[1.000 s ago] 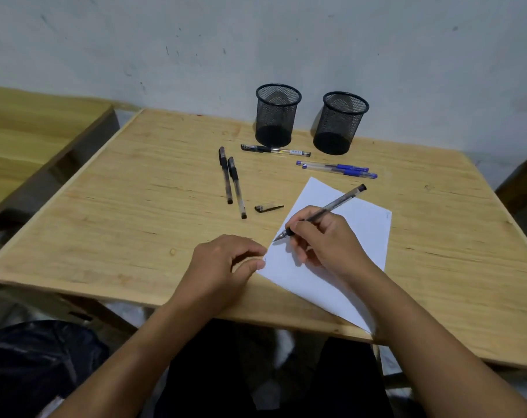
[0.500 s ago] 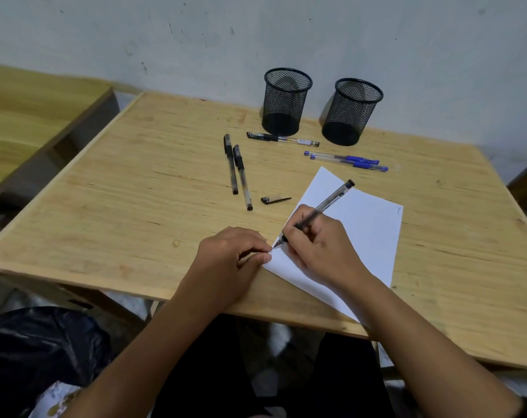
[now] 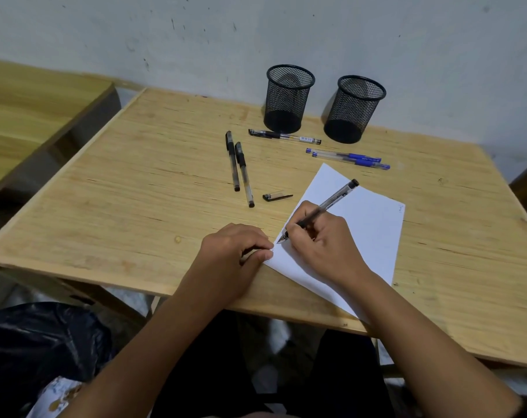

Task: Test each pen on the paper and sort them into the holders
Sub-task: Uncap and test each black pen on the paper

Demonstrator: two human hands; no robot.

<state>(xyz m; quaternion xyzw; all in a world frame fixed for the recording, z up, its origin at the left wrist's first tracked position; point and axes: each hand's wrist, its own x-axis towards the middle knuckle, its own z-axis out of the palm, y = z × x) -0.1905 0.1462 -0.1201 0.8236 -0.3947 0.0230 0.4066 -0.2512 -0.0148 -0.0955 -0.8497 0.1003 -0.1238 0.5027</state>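
Note:
My right hand (image 3: 322, 242) grips an uncapped black pen (image 3: 334, 200), its tip touching the left corner of the white paper (image 3: 370, 233). My left hand (image 3: 232, 251) rests on the table with curled fingers, its fingertips pressing the paper's left corner. The pen's cap (image 3: 276, 197) lies left of the paper. Two black pens (image 3: 239, 168) lie side by side further left, and a third black pen (image 3: 283, 136) lies in front of the left mesh holder (image 3: 288, 98). Two blue pens (image 3: 349, 158) lie in front of the right mesh holder (image 3: 353, 108). Both holders look empty.
The wooden table (image 3: 135, 188) stands against a pale wall. A second wooden surface (image 3: 30, 110) lies to the left across a gap. A black bag (image 3: 42, 342) sits on the floor at lower left. A small scribble marks the paper's right corner.
The view has shifted slightly. My right hand has brought the pen tip down to the paper's left corner, close to my left fingertips. The pens on the table have not moved.

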